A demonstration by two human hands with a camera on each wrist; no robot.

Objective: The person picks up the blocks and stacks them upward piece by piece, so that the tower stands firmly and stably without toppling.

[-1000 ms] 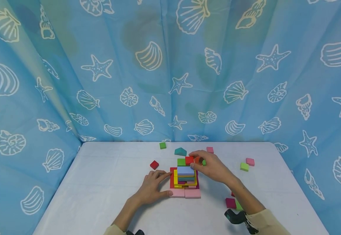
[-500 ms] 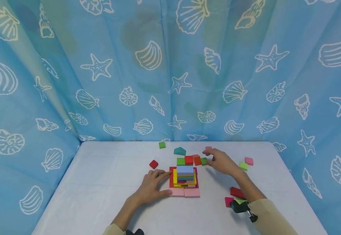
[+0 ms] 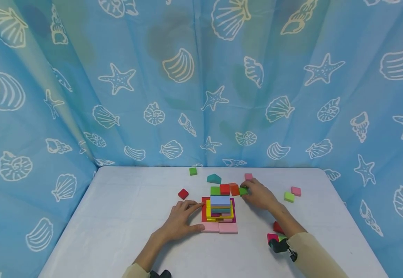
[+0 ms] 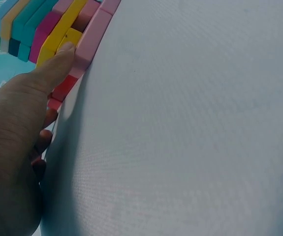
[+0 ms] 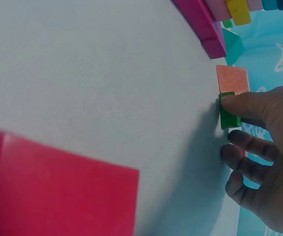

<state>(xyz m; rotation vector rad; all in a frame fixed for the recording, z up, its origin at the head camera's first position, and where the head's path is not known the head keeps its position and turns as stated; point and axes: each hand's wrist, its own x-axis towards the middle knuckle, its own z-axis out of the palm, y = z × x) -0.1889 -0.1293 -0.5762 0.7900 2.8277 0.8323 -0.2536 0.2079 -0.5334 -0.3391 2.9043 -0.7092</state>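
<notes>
Here: white tabletop [image 3: 118,220] | blue shell-print curtain [image 3: 135,92] | right grip [image 3: 259,195] pinches green block [image 3: 242,191] | left grip [image 3: 178,220], fingers apart, touches block stack [image 3: 219,201]

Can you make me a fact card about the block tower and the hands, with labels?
Tower: stacked multicoloured blocks
Top: pale blue rectangular block
Left grip: touching the tower's left side
Right grip: pinching a small green rectangular block
Beside that: flat orange block
Behind tower: teal pointed block
Block material: can't tell
</notes>
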